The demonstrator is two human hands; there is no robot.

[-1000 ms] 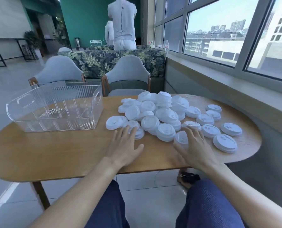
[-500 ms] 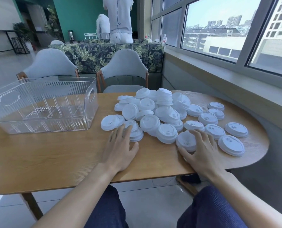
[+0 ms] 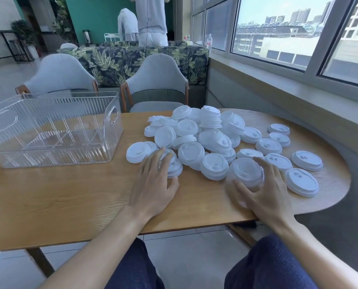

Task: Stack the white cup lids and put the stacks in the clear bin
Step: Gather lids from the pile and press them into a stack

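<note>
A big pile of white cup lids (image 3: pixel 207 138) sits on the wooden counter (image 3: pixel 69 197), and the clear bin (image 3: pixel 48 130) stands at about 9 o'clock from the pile with no lids in it. The left hand (image 3: pixel 153 184) lies flat with straight fingers on a lid (image 3: pixel 174 166) at the pile's 7 o'clock edge. The right hand (image 3: pixel 263 190) has its grip curled around one lid (image 3: pixel 246 171) at the 5 o'clock edge.
</note>
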